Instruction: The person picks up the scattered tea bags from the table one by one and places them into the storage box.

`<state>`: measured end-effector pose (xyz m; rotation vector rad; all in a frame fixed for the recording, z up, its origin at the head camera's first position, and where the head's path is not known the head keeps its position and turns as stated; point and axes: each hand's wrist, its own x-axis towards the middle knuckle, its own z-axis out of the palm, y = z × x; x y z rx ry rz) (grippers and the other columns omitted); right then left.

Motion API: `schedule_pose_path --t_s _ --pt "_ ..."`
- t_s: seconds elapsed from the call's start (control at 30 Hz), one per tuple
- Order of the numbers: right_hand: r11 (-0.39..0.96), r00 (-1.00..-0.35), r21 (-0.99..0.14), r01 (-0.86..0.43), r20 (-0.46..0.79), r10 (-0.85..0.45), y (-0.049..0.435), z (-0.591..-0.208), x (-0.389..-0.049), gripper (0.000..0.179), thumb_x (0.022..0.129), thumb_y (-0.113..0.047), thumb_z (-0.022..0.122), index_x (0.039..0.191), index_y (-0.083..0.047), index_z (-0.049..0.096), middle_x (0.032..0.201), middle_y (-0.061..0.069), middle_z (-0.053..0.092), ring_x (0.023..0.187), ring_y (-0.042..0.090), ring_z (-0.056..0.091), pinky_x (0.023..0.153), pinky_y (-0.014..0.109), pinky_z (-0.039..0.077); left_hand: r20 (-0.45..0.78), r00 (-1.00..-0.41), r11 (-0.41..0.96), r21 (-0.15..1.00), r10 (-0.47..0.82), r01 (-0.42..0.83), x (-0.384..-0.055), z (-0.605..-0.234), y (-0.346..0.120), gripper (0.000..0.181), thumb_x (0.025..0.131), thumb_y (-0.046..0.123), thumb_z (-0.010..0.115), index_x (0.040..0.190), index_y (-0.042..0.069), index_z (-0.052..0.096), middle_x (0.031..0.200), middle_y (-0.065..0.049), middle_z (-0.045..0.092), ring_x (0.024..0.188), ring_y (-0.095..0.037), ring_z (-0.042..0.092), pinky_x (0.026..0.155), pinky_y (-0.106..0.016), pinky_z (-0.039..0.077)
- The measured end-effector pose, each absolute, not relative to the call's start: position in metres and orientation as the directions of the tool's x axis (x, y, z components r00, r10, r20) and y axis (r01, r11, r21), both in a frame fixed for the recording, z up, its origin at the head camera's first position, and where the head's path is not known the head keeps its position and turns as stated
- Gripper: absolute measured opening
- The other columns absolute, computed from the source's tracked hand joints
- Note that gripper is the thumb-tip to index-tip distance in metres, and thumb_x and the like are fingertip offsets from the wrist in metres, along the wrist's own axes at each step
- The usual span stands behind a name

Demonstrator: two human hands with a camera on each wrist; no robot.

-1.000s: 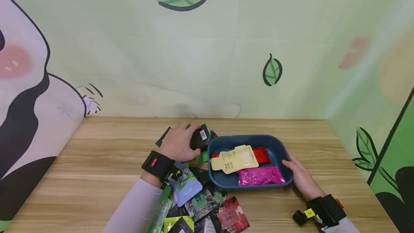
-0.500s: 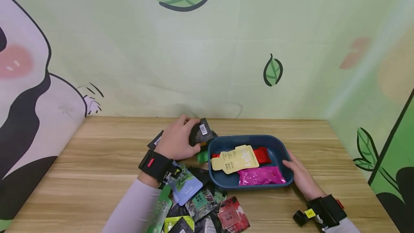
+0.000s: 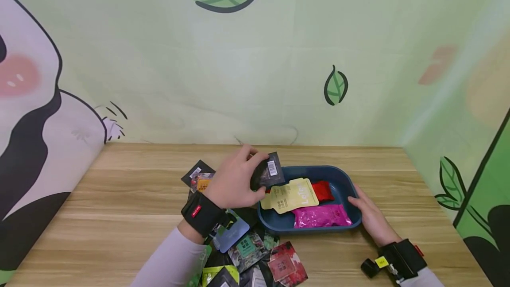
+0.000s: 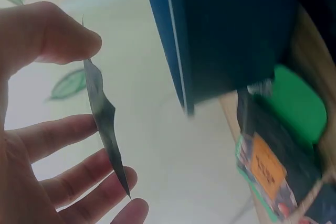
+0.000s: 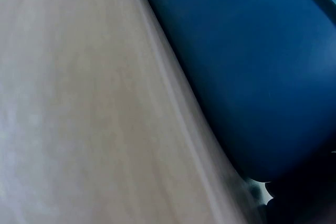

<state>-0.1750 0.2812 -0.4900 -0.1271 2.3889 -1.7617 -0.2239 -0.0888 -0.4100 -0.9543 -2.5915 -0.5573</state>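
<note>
My left hand point(image 3: 236, 180) pinches a flat black packet with a white barcode label point(image 3: 268, 172) between thumb and fingers, at the left end of a blue plastic box point(image 3: 314, 230). In the left wrist view the packet point(image 4: 107, 124) is seen edge-on, raised beside the box wall point(image 4: 220, 40). My right hand point(image 3: 372, 216) holds the box's right end, thumb at the rim and fingers along the outside. Inside the box lie a cream packet point(image 3: 290, 196), a magenta packet point(image 3: 322, 217) and a red packet point(image 3: 322, 191).
Several packets are heaped on the wooden table point(image 3: 127, 198) left of and in front of the box, among them a red one point(image 3: 286, 265), a light blue one point(image 3: 233, 236) and a yellow-green one point(image 3: 211, 273). A printed backdrop point(image 3: 255, 56) stands behind the table.
My left hand has lifted the black packet off the back of the heap and carried it right to the box's left rim, uncovering an orange-labelled packet. The right hand and box stay put.
</note>
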Motion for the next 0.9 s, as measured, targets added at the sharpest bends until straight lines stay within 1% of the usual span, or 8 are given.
schedule_pose_path --t_s 0.07,0.33,0.47,0.6,0.77,0.9 --pt "0.293 -0.982 -0.956 0.029 -0.083 -0.172 0.281 -0.490 -0.175 0.075 0.105 -0.035 0.039 0.159 0.005 0.005 0.166 0.022 0.002 0.150 0.038 -0.003 0.117 0.057 0.001 0.419 -0.715 0.684 0.254 0.559 0.684 -0.219 -0.409 -0.083 0.072 0.074 0.044 0.070 0.139 0.015 0.058 0.126 -0.005 0.051 0.100 -0.016 0.051 0.081 -0.032 0.047" --pt "0.293 -0.981 -0.955 0.038 -0.091 -0.170 0.281 -0.489 -0.175 0.075 0.105 -0.035 0.038 0.159 0.004 0.005 0.166 0.022 0.002 0.150 0.037 -0.004 0.117 0.057 0.001 0.390 -0.676 0.634 0.250 0.626 0.732 -0.207 -0.413 -0.064 0.071 0.075 0.043 0.071 0.140 0.018 0.057 0.124 -0.003 0.051 0.100 -0.016 0.048 0.080 -0.034 0.045" --pt "0.271 -0.980 -0.962 0.034 -0.085 -0.179 0.280 -0.489 -0.173 0.073 0.105 -0.035 0.038 0.160 0.002 0.007 0.166 0.020 0.005 0.150 0.034 -0.001 0.117 0.054 0.003 0.373 -0.652 0.605 0.249 0.660 0.756 -0.204 -0.418 -0.057 0.071 0.076 0.044 0.072 0.140 0.016 0.057 0.124 -0.004 0.048 0.099 -0.015 0.047 0.081 -0.031 0.046" --pt "0.259 -0.980 -0.965 0.026 -0.076 -0.184 0.280 -0.489 -0.173 0.073 0.105 -0.035 0.039 0.160 0.001 0.008 0.166 0.019 0.007 0.150 0.032 0.001 0.118 0.050 0.004 0.358 -0.647 0.602 0.242 0.673 0.761 -0.202 -0.421 -0.052 0.071 0.076 0.044 0.072 0.140 0.015 0.057 0.124 -0.004 0.048 0.100 -0.016 0.047 0.084 -0.030 0.046" --pt "0.262 -0.980 -0.965 0.026 -0.076 -0.183 0.280 -0.488 -0.173 0.073 0.105 -0.034 0.039 0.160 0.003 0.007 0.166 0.020 0.005 0.150 0.034 -0.001 0.117 0.054 0.003 0.330 -0.647 0.603 0.239 0.687 0.761 -0.198 -0.420 -0.048 0.072 0.076 0.045 0.071 0.140 0.016 0.058 0.123 -0.003 0.048 0.103 -0.015 0.047 0.085 -0.030 0.046" --pt "0.264 -0.980 -0.964 0.030 -0.081 -0.183 0.280 -0.488 -0.174 0.074 0.105 -0.034 0.039 0.160 0.003 0.007 0.166 0.021 0.005 0.150 0.035 -0.001 0.117 0.056 0.003 0.314 -0.638 0.595 0.231 0.703 0.770 -0.195 -0.420 -0.047 0.072 0.076 0.049 0.070 0.141 0.017 0.057 0.122 -0.002 0.049 0.100 -0.015 0.047 0.080 -0.029 0.046"
